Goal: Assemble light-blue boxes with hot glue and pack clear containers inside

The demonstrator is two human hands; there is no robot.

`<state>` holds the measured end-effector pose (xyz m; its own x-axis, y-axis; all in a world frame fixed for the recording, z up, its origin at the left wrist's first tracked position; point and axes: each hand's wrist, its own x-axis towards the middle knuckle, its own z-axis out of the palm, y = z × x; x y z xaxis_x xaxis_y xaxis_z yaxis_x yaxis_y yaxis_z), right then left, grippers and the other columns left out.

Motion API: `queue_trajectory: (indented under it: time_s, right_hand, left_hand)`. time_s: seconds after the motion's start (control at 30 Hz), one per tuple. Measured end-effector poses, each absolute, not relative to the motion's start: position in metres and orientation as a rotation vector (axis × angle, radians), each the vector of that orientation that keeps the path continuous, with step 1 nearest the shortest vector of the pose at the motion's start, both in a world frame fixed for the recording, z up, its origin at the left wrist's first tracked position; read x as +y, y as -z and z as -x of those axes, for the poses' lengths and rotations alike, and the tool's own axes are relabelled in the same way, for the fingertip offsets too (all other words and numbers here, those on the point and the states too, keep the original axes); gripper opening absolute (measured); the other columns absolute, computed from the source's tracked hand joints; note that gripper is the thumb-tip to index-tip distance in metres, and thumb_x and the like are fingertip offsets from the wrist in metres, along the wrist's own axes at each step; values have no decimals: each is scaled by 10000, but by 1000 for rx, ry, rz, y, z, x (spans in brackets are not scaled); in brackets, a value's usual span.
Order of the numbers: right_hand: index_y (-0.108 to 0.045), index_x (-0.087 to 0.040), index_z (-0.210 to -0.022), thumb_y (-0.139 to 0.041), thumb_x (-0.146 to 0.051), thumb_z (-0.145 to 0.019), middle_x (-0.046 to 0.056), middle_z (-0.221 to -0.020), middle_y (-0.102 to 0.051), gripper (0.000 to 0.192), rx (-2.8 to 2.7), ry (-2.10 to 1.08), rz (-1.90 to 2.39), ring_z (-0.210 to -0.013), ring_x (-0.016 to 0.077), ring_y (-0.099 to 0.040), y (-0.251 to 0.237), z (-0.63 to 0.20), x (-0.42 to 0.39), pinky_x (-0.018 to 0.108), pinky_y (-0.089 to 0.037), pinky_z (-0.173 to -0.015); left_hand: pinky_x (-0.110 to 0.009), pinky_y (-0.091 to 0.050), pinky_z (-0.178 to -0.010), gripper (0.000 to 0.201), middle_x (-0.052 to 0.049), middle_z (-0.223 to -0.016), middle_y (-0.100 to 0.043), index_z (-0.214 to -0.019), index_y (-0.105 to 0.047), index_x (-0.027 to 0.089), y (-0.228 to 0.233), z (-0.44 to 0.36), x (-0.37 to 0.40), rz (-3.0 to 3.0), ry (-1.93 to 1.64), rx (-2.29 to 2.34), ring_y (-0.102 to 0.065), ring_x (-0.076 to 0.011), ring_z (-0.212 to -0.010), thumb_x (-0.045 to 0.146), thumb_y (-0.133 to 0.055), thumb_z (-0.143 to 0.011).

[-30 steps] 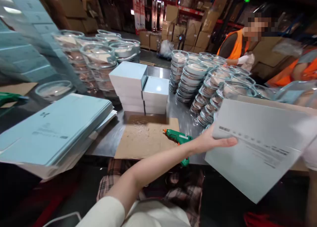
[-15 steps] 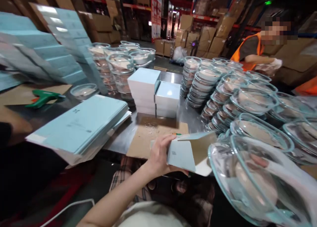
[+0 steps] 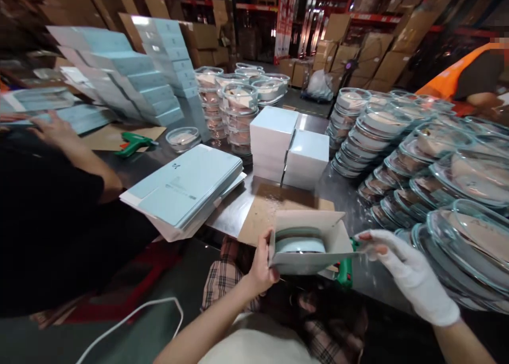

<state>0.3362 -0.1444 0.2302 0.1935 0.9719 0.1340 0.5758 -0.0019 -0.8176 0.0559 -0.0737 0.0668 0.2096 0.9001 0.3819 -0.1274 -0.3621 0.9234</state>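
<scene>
My left hand (image 3: 260, 268), bare, is closed on the left side of a pale blue carton (image 3: 306, 266) whose open end faces me. Inside the carton, stacked round glass dishes (image 3: 300, 245) show their rims. My right hand (image 3: 413, 279), in a white glove with bare fingertips, is at the carton's right, its fingers stretched out by the edge of a flap. Whether they touch the flap is hard to see. Partly hidden behind the carton is a green glue gun (image 3: 345, 274). Under the carton, a brown cardboard sheet (image 3: 262, 210) lies on the metal table (image 3: 222, 215).
Flat blue cartons (image 3: 186, 184) lie stacked at left, near another green glue gun (image 3: 133, 143). Closed boxes (image 3: 274, 141) stand ahead. Stacked glass dishes (image 3: 457, 173) crowd the right. A co-worker's arm (image 3: 75, 147) reaches in at left; another person in an orange vest (image 3: 453, 75) is at right.
The glass dishes from my right hand are now inside the carton, and that hand is empty beside it. The carton has turned its opening towards me. My view has swung left.
</scene>
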Motion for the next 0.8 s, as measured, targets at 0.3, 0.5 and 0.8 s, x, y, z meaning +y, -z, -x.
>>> queue_trajectory:
  time_s: [0.3, 0.5, 0.8]
  right_hand:
    - [-736, -328, -1168, -668, -874, -765, 71, -1629, -469, 681, -1440, -512, 1119, -1520, 413, -438, -122, -269, -133, 627, -377, -1239]
    - [-468, -303, -1359, -723, -375, -921, 141, -1643, -447, 512, -972, -505, 1236, -1473, 311, -513, -143, -214, -121, 574, -413, -1208]
    - [-706, -222, -1088, -540, -694, -841, 174, -1217, -724, 558, -935, -373, 2172, -1155, 400, -677, -140, -296, -164, 575, -478, -1050]
  left_hand:
    - [-587, -484, -1097, 812, -163, -1476, -501, -993, -712, 271, -63, -38, -60, -1790, -1452, 610, -561, -435, -1383, 998, -605, -646]
    - [-483, -565, -962, 566, -124, -1262, -647, -1120, -613, 274, -71, -38, -68, -1685, -1544, 680, -679, -330, -1170, 780, -636, -868]
    - [-489, -579, -966, 656, -159, -1267, -619, -1054, -817, 240, -83, -20, -56, -1955, -1410, 609, -682, -350, -1154, 826, -690, -788]
